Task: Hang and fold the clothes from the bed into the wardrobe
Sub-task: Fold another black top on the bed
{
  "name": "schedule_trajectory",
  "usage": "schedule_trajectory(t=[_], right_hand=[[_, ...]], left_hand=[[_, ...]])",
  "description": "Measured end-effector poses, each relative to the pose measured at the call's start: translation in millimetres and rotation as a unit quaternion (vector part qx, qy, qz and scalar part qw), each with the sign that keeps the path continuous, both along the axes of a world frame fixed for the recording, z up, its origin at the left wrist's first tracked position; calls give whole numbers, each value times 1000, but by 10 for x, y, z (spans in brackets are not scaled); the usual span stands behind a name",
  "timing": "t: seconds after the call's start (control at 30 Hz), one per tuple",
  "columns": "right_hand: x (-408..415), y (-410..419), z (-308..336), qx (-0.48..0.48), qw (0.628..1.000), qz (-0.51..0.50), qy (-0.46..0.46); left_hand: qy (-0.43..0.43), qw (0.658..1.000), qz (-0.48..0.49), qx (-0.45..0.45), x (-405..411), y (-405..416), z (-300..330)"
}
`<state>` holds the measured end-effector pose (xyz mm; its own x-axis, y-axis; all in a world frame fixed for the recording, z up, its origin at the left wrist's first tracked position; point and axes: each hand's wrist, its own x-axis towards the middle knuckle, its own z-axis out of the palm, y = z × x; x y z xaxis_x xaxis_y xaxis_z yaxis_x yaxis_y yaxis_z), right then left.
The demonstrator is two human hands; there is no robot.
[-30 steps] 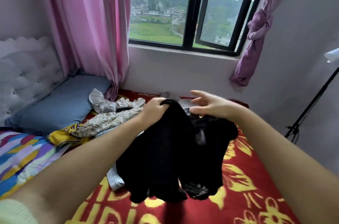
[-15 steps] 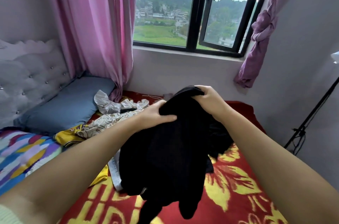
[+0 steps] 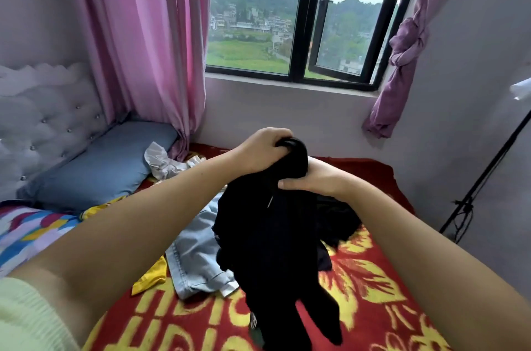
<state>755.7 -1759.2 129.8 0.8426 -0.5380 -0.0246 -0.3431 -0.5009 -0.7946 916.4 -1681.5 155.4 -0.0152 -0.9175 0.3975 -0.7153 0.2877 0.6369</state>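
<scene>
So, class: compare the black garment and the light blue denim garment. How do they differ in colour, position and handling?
The black garment is dark and held up over the bed; the light blue denim garment is pale and lies on the red blanket. The left hand and right hand grip the black garment, while no hand touches the denim. Both are unfolded.

From my remote feed: my left grip clutches the top of a black garment, fingers curled over its bunched end, while my right grip pinches the cloth just below it. The garment hangs over the red and yellow bedspread. Below my left grip lie light denim jeans; well to its left, a blue pillow.
</scene>
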Motion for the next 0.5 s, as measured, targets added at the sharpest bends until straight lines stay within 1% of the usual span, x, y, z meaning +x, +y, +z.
schedule_trajectory(t=[0.07,0.17,0.2,0.23,0.3,0.37,0.4,0.47,0.5], right_hand=[[40,47,-9,7,996,-61,-62],[21,3,-6,108,975,-120,-155],[9,-20,2,147,961,-136,-189],[0,-50,11,183,945,-157,-222],[-16,-92,52,240,911,-195,-272],[-17,-128,85,278,886,-216,-302],[-14,-136,103,290,877,-221,-312],[8,-144,112,302,865,-229,-329],[17,-143,111,306,861,-232,-334]], left_hand=[[43,999,8,-18,-27,-23,32],[182,982,58,-16,134,0,-72],[224,971,82,-7,191,26,-137],[247,963,111,-1,237,62,-215],[267,952,150,17,273,157,-388],[304,941,125,81,275,269,-562],[320,933,92,136,268,334,-643],[314,918,19,240,237,448,-775],[297,918,-1,261,212,472,-829]])
